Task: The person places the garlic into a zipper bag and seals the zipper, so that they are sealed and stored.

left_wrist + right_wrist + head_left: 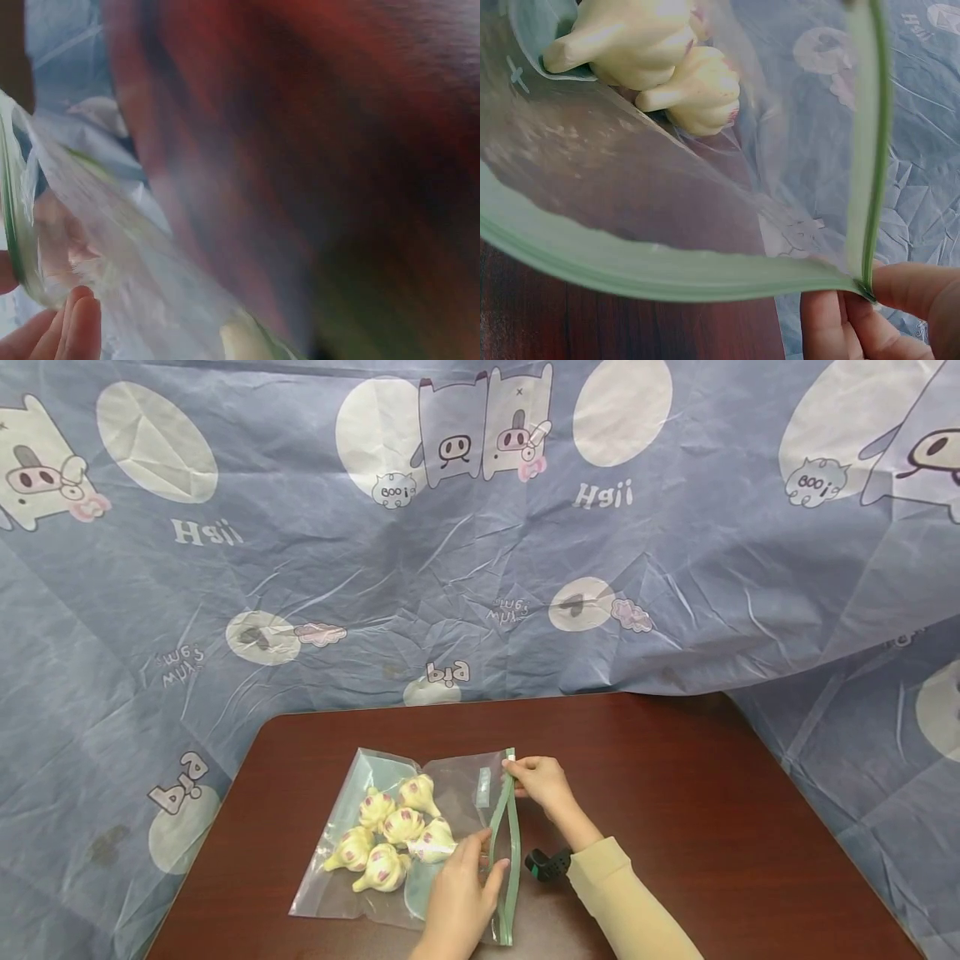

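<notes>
A clear zip bag point(450, 777) with a green zip strip lies on the table, its mouth parted on the right side. Inside it are several garlic bulbs point(402, 827), whitish with purple patches. My right hand point(543, 783) pinches the far corner of the mouth; the right wrist view shows thumb and fingers point(911, 289) at the strip's end. Over the near part of the mouth is my left hand point(461, 893), thumb and fingers apart at the green strip. In the left wrist view its fingertips point(81, 322) are beside the bag's plastic.
The brown table point(675, 793) has rounded far corners. Behind it hangs a blue cloth point(480, 552) printed with cartoon pigs, which also runs down both sides. A black device point(547, 864) sits by the right wrist.
</notes>
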`<state>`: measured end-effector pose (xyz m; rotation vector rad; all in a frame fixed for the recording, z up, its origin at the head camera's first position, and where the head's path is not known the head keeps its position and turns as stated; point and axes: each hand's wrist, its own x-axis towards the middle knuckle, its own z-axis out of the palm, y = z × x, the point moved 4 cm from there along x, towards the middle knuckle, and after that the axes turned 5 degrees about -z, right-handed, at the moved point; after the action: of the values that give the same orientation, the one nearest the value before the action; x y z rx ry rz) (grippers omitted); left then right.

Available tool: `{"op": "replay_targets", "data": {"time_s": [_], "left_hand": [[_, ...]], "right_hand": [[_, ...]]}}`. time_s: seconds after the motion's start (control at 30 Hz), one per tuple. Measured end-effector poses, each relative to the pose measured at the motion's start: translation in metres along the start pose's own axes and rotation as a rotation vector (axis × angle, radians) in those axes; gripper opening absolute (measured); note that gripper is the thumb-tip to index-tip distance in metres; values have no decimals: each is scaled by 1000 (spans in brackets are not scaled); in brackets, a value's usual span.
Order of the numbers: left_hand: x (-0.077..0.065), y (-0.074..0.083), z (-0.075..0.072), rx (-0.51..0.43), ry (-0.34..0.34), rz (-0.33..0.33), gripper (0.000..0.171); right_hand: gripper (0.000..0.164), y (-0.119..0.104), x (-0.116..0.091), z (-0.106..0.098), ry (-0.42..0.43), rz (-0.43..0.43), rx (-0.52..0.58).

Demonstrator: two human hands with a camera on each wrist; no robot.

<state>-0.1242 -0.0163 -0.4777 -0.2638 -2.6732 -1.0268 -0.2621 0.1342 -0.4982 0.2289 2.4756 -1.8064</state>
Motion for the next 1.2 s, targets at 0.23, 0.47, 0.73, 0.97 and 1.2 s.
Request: {"op": "replay_targets", "data": {"time_s": [0.23,0.47,0.73,0.97,1.2], "left_hand": [[-14,2,13,119,-96,60,41],[-4,-3,4,-9,-97,18,20],[38,-5,-25,-40,9,-20,17],[76,2,-33,-71,-38,-65,19],[110,17,-21,-53,-236,-106,26]], "right_hand": [[27,1,-1,-2,-18,21,94],[27,7,-8,-6,-37,45,110],[25,14,-17,-6,-71,47,185],[26,17,-24,-2,-143,50,315],[29,20,-28,-3,-159,38,388]]}}
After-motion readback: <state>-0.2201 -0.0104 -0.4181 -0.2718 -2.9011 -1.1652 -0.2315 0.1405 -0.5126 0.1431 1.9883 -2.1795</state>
